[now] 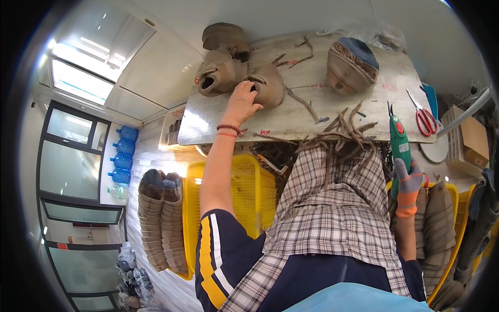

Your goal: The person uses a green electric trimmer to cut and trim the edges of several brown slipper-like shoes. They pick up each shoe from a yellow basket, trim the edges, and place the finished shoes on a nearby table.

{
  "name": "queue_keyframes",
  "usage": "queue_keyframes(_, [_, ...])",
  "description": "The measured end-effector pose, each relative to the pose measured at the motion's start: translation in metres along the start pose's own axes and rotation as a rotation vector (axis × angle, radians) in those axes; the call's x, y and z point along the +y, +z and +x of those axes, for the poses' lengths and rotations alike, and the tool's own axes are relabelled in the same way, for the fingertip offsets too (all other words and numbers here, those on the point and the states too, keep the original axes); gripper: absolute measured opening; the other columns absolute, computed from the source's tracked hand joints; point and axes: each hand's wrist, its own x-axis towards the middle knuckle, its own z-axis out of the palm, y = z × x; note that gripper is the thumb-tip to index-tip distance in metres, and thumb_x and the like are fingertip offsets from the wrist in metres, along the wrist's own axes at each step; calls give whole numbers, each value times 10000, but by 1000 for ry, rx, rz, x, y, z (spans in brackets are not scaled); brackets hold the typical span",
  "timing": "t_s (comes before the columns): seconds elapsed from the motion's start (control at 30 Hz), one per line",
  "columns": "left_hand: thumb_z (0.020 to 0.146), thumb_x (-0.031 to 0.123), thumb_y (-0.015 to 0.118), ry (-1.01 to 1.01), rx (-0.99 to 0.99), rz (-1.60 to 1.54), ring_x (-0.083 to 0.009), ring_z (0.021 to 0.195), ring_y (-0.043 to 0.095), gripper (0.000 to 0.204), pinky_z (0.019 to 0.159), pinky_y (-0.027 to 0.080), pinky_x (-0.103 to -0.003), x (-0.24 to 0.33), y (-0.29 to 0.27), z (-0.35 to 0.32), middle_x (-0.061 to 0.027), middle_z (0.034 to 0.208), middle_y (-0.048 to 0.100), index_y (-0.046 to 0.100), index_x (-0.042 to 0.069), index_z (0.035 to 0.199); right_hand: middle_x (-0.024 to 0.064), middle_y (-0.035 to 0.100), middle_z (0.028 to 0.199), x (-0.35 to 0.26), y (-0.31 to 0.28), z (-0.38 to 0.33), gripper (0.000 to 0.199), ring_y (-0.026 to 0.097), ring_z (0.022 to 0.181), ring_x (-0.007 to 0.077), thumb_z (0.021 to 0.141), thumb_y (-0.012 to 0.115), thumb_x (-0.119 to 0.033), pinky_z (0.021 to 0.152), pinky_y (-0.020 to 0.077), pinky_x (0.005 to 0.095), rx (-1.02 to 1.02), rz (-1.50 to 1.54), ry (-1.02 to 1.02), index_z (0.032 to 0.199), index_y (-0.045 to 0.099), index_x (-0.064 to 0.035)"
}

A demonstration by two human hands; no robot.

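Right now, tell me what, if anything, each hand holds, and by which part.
The right hand holds the green tool by the lower end of its body. The left hand touches a tan upper near its opening; whether it grips cannot be told.

Brown piece (273, 88), green tool (399, 139), red-handled scissors (426, 120)

The handheld tool (399, 144) is green with a red button (399, 128), the glove (408, 183) grey and orange, the scissors (426, 120) red-handled. The shaped piece (272, 92) is taupe. The apron (327, 208) is checked pale and dark, the sleeve (236, 244) navy with yellow and white stripes, the basket (267, 192) yellow.
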Motion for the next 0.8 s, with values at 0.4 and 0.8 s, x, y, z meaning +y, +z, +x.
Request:
queue_keyframes(0.4, [539,494,805,-444,-375,-96,-337,1332,274,1022,1030,345,-479,-34,37,80,-124,1473,263,348,217,1410,0,506,606,-19,8,-5,270,455,542,72,880,619,-248,516,350,219,33,-119,-28,967,585,6])
queue_keyframes(0.8, [737,159,739,-406,588,-668,-264,1105,490,421,942,398,-385,117,90,64,-161,1153,527,529,42,1083,6,516,612,-25,5,-8,290,466,540,86,865,633,-262,522,364,233,25,-156,-6,969,579,3])
